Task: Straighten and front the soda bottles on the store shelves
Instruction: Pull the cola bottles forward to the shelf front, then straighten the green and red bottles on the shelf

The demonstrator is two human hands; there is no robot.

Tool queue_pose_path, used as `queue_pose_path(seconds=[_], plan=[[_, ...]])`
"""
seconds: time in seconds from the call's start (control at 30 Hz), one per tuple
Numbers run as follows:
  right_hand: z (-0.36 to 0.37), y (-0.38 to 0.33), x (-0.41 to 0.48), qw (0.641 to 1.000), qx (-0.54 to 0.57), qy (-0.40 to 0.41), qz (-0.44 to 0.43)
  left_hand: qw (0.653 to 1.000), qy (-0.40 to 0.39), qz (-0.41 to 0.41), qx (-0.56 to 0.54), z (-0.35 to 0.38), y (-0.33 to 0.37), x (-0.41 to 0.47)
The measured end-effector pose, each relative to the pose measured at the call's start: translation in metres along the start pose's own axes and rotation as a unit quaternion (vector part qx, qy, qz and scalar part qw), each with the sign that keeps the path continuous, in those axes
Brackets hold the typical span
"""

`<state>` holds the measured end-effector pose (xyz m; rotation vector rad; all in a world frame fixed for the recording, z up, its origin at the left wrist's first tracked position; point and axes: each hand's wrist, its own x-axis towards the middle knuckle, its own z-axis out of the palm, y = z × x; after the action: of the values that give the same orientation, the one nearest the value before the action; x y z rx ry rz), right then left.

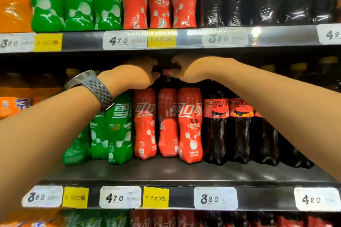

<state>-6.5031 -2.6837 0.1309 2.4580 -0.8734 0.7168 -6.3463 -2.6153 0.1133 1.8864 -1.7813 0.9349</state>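
Three red-wrapped cola bottles stand at the middle of the centre shelf. The middle red bottle is turned with its barcode side facing out and sits slightly behind its neighbours. My left hand, with a grey watch on the wrist, curls around the top of the left red bottle. My right hand curls around the top of the right red bottle. Both caps are hidden under the fingers. Green bottles stand to the left, dark cola bottles to the right.
The upper shelf hangs just above my hands and carries green, red and dark bottles. Orange bottles stand at the far left. Bare shelf shows in front of the bottles. Price tags line the shelf edges. More bottles fill the shelf below.
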Motion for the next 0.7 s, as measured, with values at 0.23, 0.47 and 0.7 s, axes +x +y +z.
queue_pose_path(seconds=[0.23, 0.47, 0.7], plan=[[0.006, -0.021, 0.012, 0.996, -0.065, -0.052, 0.023, 1.000, -0.006, -0.010, -0.015, -0.002, -0.022, -0.008], [-0.003, -0.028, 0.016, 0.998, -0.021, -0.054, 0.035, 1.000, -0.025, -0.008, -0.014, 0.000, -0.023, 0.000], [0.008, -0.022, 0.014, 0.999, -0.011, -0.005, 0.046, 0.999, -0.039, -0.003, -0.015, -0.006, -0.023, -0.005]])
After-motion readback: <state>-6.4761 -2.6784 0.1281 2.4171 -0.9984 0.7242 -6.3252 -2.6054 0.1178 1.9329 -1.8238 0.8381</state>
